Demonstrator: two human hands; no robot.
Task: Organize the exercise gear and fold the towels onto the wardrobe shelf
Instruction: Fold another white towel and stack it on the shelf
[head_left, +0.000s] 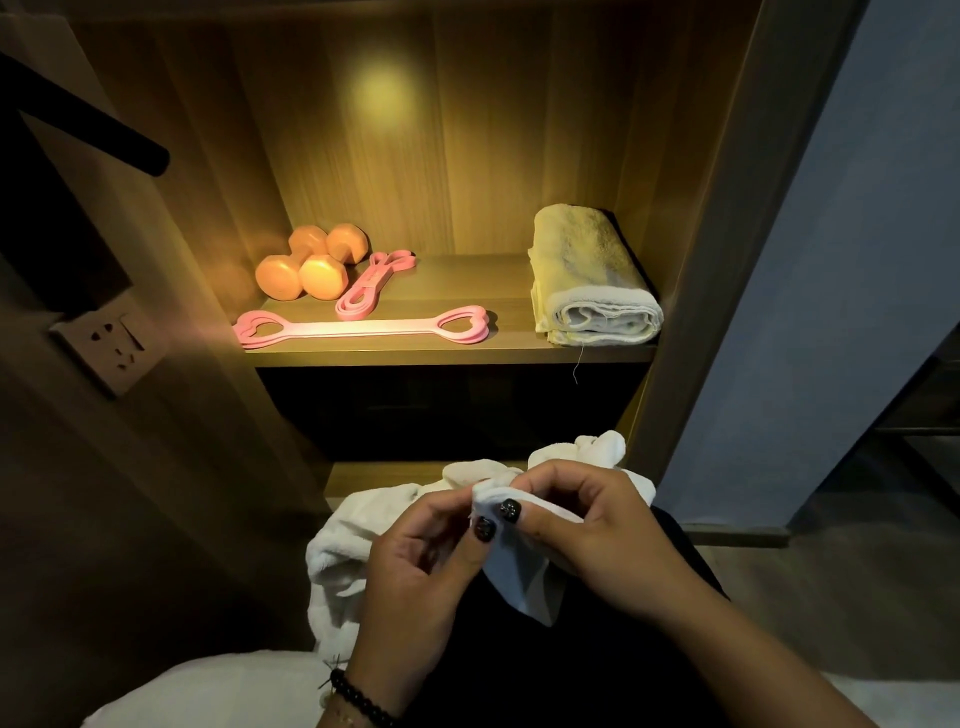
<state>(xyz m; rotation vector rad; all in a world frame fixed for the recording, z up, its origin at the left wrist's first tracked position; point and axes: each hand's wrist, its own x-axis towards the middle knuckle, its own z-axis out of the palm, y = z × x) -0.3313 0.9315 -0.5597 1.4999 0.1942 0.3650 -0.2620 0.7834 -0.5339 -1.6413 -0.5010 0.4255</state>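
Note:
A crumpled white towel hangs low in front of the wardrobe. My left hand and my right hand both pinch one corner of it between thumb and fingers, close together. On the lit wooden shelf a folded towel lies at the right. Two orange dumbbells sit at the back left. A short pink resistance band lies beside them, and a long pink band with heart-shaped handles stretches along the shelf's front.
A wall socket sits on the panel to the left. A black rod sticks out at the upper left. A lower shelf shows behind the towel. A grey-blue wardrobe door stands at the right.

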